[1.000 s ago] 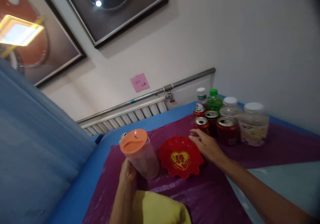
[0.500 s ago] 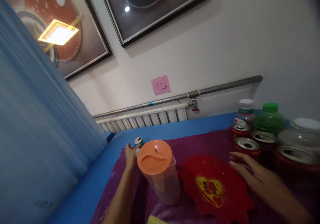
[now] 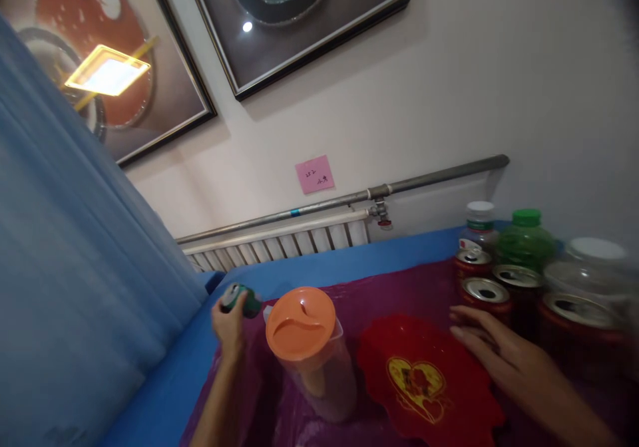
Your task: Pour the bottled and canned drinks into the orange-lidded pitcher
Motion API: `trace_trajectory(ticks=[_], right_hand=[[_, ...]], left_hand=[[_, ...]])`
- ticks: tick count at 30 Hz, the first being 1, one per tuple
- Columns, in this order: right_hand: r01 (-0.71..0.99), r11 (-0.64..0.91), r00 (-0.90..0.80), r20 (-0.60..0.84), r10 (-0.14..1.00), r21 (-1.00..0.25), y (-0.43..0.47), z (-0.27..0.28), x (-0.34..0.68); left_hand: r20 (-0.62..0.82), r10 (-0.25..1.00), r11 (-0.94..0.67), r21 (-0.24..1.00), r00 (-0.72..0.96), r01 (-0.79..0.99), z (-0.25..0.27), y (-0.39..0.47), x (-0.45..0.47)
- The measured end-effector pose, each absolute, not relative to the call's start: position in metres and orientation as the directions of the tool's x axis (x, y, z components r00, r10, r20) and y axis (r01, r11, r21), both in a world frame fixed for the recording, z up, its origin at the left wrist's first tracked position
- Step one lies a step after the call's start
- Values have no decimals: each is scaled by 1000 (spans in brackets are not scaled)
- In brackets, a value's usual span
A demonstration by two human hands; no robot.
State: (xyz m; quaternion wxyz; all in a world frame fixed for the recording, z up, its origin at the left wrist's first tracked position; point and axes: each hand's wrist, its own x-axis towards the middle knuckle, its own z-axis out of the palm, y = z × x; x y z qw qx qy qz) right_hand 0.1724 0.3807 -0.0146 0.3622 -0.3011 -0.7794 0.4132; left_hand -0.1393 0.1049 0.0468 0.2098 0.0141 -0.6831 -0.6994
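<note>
A green drink can (image 3: 251,304), tilted with its silver top toward the left, is in the grip of my left hand (image 3: 229,324). Just right of that hand stands a clear plastic pitcher (image 3: 332,390) with an orange lid (image 3: 301,324). My right hand (image 3: 504,350) hovers over or rests by the right rim of a red scalloped plate (image 3: 424,340) with a yellow heart design. Its fingers are stretched out and hold nothing. Close behind those fingers are several red drink cans (image 3: 486,294) with opened tops.
Behind the cans stand a white-capped bottle (image 3: 480,224), a green bottle (image 3: 526,241) and a clear jar (image 3: 594,267). A purple sheet (image 3: 399,287) covers part of the blue table (image 3: 309,266). A blue curtain (image 3: 74,267) hangs at left; a radiator (image 3: 279,244) and pipe (image 3: 329,202) run along the wall.
My left hand has lifted the green can from behind the pitcher, moving it left and tilting it. My right hand has stayed nearly in place by the plate. The view has shifted slightly.
</note>
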Motion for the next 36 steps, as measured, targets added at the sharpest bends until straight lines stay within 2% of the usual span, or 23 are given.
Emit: trace_trajectory(ticks=[2,4,6,8,10,12,14,15,18,22,25,27,29,31,32,34,36], right_hand=[[122,472,-531,344,774,-873,378,-12,174],[61,460,-520,366,772,-886,373,-10,175],[-15,448,-564,377,735,-894,363,-6,175],[-104,417,-676,371,636,-903,347,2,178],[-175,351,-823,332,461,-920,328,12,184],[-200,271,-924,274,268,-942,309,23,192],[-234,209,-947,271,173,-950,296,32,199],[-253,195,-944,286,164,-947,291,35,202],[-292,224,-917,339,209,-930,285,36,204],[-277,386,-879,394,268,-880,284,27,201],[-255,418,-850,408,332,-872,288,24,199],[-222,391,-823,386,416,-893,295,24,197],[-185,351,-789,352,503,-918,304,25,196],[-175,317,-756,334,564,-932,311,24,194],[-175,306,-740,330,586,-936,314,24,193],[-173,300,-719,329,612,-938,317,22,192],[-167,295,-719,320,617,-941,318,21,191]], left_hand=[[313,-380,66,948,-870,312,72,76,-108],[366,-393,93,928,-844,360,92,53,-66],[437,-305,89,898,-846,432,100,41,-20],[377,-100,15,926,-921,377,92,42,20],[258,160,-80,966,-953,247,74,56,50],[188,360,-131,980,-914,150,53,76,70],[170,445,-158,981,-879,110,37,97,82],[172,451,-166,980,-876,106,32,107,87],[187,411,-150,979,-892,136,25,130,101],[240,350,-111,970,-906,214,23,146,120],[349,310,-92,937,-884,337,24,137,118],[459,193,-13,885,-867,465,26,119,100],[478,9,59,877,-879,477,29,100,71],[270,-105,16,963,-957,269,30,87,37],[176,-109,-6,984,-978,178,29,84,20],[0,-25,-52,999,-1000,1,23,88,-7],[-159,124,-82,982,-979,-170,14,100,-24]])
